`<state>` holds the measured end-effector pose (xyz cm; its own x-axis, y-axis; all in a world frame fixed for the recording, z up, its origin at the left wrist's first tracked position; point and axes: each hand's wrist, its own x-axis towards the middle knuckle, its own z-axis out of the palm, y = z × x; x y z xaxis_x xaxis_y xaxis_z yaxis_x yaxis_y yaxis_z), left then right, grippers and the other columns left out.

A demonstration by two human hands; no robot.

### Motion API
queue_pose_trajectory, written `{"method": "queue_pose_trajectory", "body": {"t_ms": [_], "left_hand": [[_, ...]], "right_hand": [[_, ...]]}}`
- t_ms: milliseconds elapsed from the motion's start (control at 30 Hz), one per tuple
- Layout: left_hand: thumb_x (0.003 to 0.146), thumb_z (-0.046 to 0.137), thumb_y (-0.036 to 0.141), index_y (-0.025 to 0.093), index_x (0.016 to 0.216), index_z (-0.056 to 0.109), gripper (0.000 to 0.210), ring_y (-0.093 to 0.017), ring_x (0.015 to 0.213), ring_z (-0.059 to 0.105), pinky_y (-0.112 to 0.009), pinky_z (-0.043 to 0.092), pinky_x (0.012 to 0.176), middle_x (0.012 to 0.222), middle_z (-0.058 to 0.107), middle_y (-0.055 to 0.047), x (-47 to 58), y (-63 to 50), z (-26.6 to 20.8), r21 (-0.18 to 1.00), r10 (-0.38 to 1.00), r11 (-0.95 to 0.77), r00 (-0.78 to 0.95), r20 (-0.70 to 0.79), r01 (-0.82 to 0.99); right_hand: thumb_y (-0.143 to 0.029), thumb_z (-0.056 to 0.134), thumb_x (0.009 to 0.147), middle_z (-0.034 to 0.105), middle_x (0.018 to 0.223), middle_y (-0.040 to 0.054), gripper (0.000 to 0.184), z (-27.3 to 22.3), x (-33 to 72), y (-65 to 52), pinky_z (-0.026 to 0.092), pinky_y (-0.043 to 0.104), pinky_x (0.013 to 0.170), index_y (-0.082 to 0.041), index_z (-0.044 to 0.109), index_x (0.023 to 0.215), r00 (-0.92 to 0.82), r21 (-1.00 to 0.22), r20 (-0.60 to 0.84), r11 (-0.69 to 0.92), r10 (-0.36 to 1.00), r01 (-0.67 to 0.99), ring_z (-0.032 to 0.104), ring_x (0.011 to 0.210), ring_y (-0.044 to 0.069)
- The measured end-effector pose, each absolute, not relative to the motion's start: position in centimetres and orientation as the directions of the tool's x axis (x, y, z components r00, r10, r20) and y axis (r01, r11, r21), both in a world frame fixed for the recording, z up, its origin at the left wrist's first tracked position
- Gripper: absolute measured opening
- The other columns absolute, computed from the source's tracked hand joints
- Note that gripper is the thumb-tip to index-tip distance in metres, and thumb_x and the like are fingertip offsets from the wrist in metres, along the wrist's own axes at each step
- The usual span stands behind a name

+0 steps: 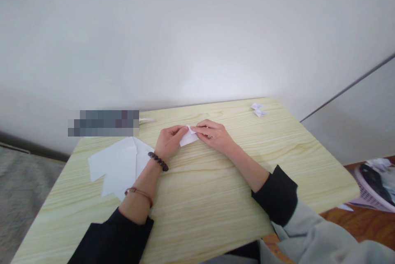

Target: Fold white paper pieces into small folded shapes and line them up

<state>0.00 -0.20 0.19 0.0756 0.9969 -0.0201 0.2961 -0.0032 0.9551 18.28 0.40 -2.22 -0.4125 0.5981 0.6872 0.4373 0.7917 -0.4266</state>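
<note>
While pinching paper (189,139) in left hand (169,140) and right hand (216,135) toward tabletop's (216,190) far edge, seems mid-fold; probably needs creasing next.

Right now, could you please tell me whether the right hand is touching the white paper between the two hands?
Touching. The head view shows the right hand with its fingertips against the white paper, no gap between them.

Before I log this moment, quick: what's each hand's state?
Left hand: closed, holding the paper.
Right hand: closed, holding the same paper.
</note>
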Motion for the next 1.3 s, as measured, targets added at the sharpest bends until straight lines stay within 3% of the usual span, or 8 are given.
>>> {"method": "queue_pose_trajectory", "body": {"t_ms": [133,300,600,767,1033,1300], "left_hand": [[0.073,0.061,0.041,0.014,0.078,0.074,0.030,-0.014,0.064,0.054,-0.022,0.040,0.057,0.072,0.068,0.000,-0.1,-0.1,0.0,0.965,0.995,0.030,0.085,-0.054,0.261],[0.073,0.061,0.043,0.014,0.080,0.074,0.033,-0.013,0.062,0.051,-0.021,0.038,0.055,0.069,0.066,0.000,-0.3,0.1,-0.4,0.969,0.995,0.039,0.078,-0.059,0.242],[0.073,0.062,0.043,0.014,0.075,0.073,0.032,-0.013,0.061,0.051,-0.022,0.037,0.055,0.068,0.066,0.000,-0.4,0.1,-0.4,0.980,0.992,0.040,0.107,-0.062,0.197],[0.074,0.062,0.043,0.014,0.076,0.073,0.031,-0.015,0.069,0.055,-0.024,0.042,0.064,0.072,0.067,-0.002,-0.9,0.4,-0.6,0.989,0.983,0.011,0.181,-0.038,0.146],[0.078,0.060,0.045,0.015,0.079,0.073,0.033,-0.013,0.066,0.053,-0.022,0.040,0.060,0.071,0.066,0.000,-1.1,0.6,-1.1,0.978,0.983,-0.037,0.185,-0.002,0.205],[0.078,0.057,0.038,0.015,0.081,0.075,0.029,-0.014,0.073,0.058,-0.021,0.044,0.065,0.083,0.072,-0.001,-0.7,0.3,-0.3,0.941,0.992,-0.045,0.126,0.002,0.337]], "right_hand": [[-0.020,0.049,0.091,0.067,0.096,0.0065,0.026,-2.2,18.2,0.5,0.052,0.025,0.077,-0.024,0.070,0.104,-0.443,-0.360,0.696,0.808,0.566,0.467,0.062,0.086,0.013],[-0.018,0.051,0.090,0.068,0.093,0.0069,0.023,-2.2,18.3,0.6,0.052,0.025,0.076,-0.021,0.070,0.101,-0.455,-0.260,0.748,0.844,0.483,0.469,0.062,0.085,0.013],[-0.014,0.052,0.087,0.068,0.095,0.0065,0.025,-2.0,18.4,0.4,0.052,0.026,0.074,-0.019,0.068,0.106,-0.502,-0.187,0.737,0.851,0.452,0.490,0.061,0.086,0.014],[-0.013,0.050,0.087,0.068,0.098,0.0052,0.028,-2.1,18.4,0.4,0.052,0.026,0.077,-0.021,0.067,0.108,-0.514,-0.191,0.707,0.832,0.485,0.521,0.061,0.089,0.014],[-0.016,0.050,0.088,0.068,0.097,0.0055,0.027,-2.2,18.4,0.5,0.051,0.026,0.075,-0.022,0.067,0.108,-0.512,-0.186,0.696,0.815,0.504,0.549,0.061,0.088,0.014],[-0.016,0.050,0.088,0.068,0.095,0.0053,0.026,-2.2,18.3,0.5,0.050,0.025,0.070,-0.021,0.069,0.105,-0.527,-0.103,0.705,0.804,0.475,0.586,0.061,0.086,0.014]]}}
